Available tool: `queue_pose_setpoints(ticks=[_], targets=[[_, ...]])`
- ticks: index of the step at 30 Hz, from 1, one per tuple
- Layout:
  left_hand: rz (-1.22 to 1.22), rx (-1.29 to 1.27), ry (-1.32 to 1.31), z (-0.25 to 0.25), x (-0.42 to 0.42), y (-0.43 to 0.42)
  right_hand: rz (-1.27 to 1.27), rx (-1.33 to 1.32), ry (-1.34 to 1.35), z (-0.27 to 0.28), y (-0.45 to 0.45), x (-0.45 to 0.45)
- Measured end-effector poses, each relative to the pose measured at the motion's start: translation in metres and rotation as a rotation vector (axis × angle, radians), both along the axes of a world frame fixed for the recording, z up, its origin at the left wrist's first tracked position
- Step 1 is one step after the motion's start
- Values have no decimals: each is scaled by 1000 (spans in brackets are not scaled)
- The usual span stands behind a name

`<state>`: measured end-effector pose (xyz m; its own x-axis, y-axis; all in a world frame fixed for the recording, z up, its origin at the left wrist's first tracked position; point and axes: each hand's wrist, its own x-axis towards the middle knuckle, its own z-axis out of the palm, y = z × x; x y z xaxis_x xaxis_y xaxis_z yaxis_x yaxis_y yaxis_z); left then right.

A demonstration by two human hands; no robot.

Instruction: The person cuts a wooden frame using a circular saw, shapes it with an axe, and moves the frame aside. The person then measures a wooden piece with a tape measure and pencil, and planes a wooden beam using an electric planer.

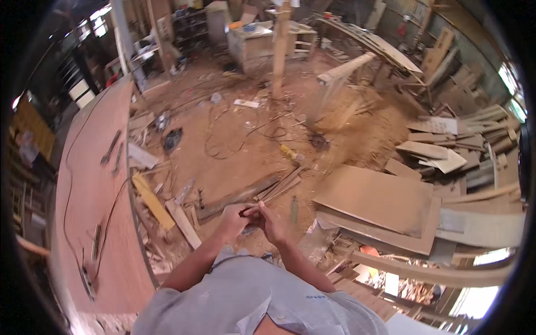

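Note:
In front of my grey shirt (262,296), my two hands meet at chest height. My left hand (233,220) is closed, its fingers curled in toward the other hand. Fingers bent and tips pressed together, my right hand (271,224) touches the left. Whatever lies between them is too small and blurred to make out. Just beyond the fingertips, thin wooden strips (283,185) show near a long wooden board (240,196) on the sawdust-covered floor; I cannot tell whether the strips touch my hands.
A long plywood-topped bench (106,195) with a cable and tools runs along the left. To the right lie brown panels (374,198) and a heap of offcuts (463,139). A wooden post (281,56) stands ahead, beside a workbench (251,47). A loose cord (223,153) crosses the floor.

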<state>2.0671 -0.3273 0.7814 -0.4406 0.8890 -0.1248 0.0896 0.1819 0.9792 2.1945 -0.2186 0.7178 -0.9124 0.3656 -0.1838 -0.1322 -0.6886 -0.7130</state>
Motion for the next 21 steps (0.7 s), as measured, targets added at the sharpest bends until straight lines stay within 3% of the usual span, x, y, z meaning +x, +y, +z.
queue_pose_setpoints(ticks=[4, 9, 12, 14, 19, 21], targets=[[139, 2, 10, -23, -24, -13, 164, 31, -2, 23, 6, -26], [15, -31, 12, -2, -69, -15, 425, 218, 39, 34, 28, -62], [122, 27, -226, -20, -94, -4, 440, 198, 55, 31, 36, -98], [161, 13, -214, -51, -131, 2, 419, 142, 24, 36, 38, -132], [298, -82, -197, -67, -236, 18, 519, 167, -69, 14, 59, -246], [264, 6, -368, -90, -290, 29, 524, 190, -115, 12, 67, -296]])
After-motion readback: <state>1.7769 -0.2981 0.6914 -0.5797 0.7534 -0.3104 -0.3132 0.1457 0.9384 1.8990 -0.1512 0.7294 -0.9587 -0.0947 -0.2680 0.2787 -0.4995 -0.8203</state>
